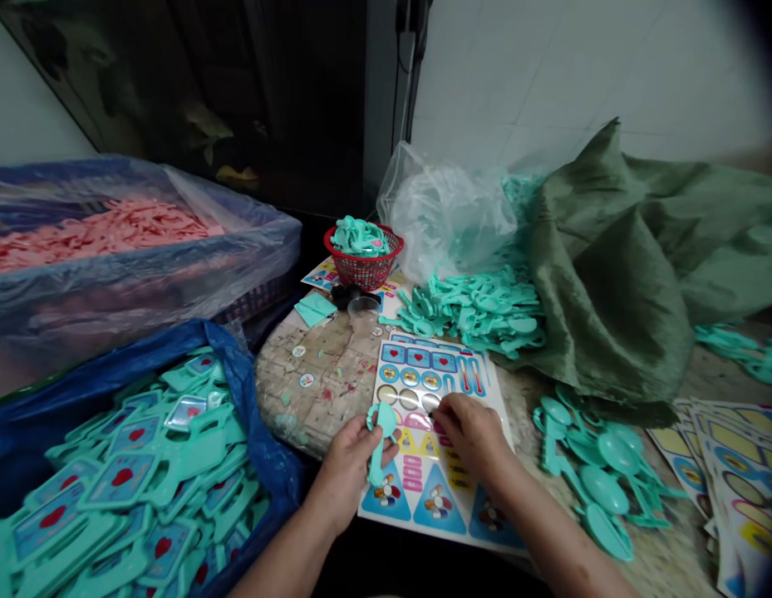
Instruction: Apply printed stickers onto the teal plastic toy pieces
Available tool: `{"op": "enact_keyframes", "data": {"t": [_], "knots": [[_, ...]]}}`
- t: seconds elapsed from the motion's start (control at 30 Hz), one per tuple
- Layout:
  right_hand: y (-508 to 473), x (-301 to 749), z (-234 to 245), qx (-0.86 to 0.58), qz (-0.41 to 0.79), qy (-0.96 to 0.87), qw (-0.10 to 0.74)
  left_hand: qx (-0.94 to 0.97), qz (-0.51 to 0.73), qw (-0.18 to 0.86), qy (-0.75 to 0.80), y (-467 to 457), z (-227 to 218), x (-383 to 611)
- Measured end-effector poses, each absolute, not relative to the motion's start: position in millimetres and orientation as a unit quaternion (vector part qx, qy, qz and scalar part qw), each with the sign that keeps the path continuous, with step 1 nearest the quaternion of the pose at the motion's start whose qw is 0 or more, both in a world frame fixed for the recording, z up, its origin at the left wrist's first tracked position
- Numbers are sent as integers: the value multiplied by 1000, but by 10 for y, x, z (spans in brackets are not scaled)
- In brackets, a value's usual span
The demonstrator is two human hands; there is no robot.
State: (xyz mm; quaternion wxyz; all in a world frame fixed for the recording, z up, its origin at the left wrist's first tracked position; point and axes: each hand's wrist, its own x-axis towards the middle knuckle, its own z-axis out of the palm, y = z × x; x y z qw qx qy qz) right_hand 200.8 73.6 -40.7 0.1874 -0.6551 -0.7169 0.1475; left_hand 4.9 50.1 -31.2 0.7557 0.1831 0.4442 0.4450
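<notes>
My left hand [351, 465] is closed around a small teal plastic toy piece [381, 428] with a rounded head and a slim handle. That piece is held above the left part of a sticker sheet [416, 519]. Over the middle of the same sheet, my right hand [469, 428] pinches at the edge of a round silver sticker [431, 402]; whether the sticker has lifted is hard to see. Printed on the sheet are heart cards, thermometers, yellow labels and blue triangles with pills. A second sheet lies partly underneath.
Teal pieces form a pile [485, 307] behind the sheet, and teal spoon-shaped pieces [603, 477] lie to the right. A red basket [365, 267] holds more. At left are a blue bag [248, 399] of heart-stickered pieces and a plastic-lined crate [261, 241] of pink pieces. Green cloth [616, 274] is bunched at right.
</notes>
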Motion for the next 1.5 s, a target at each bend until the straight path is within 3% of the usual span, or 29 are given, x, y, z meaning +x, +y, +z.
{"op": "enact_keyframes", "data": {"t": [1.13, 1.5], "knots": [[784, 1914, -313, -653, 252, -684, 205, 186, 464, 761, 414, 513, -479, 77], [330, 1788, -136, -596, 465, -498, 425, 176, 527, 750, 359, 404, -204, 95]]}}
